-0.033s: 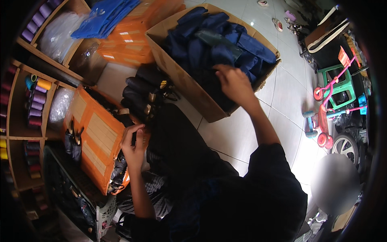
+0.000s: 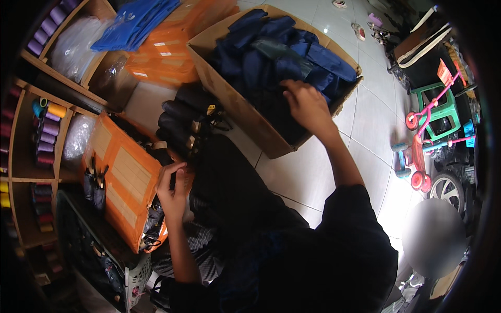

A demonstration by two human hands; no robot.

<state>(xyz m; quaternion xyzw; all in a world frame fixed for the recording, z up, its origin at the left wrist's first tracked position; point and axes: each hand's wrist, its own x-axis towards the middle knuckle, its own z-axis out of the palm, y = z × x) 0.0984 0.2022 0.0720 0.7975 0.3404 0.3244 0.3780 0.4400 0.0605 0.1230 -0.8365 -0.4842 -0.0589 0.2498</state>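
Clearly two hands [image 2: 309,106], one navy-filled carton [image 2: 235,104]

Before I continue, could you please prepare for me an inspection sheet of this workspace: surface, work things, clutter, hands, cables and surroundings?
Surface: pale tiled floor, bright at the right.
Work things: open cardboard box full of dark blue bundles; orange-taped carton at the left with black items inside.
Clutter: black bundles on the floor between the two boxes.
Right hand: over the cardboard box's contents, fingers bent; whether it grips anything cannot be told.
Left hand: beside the carton, thumb and forefinger apart, no held thing visible.
Cables: nothing seen.
Surroundings: thread spools on shelves at the left; pink scooter at the right.
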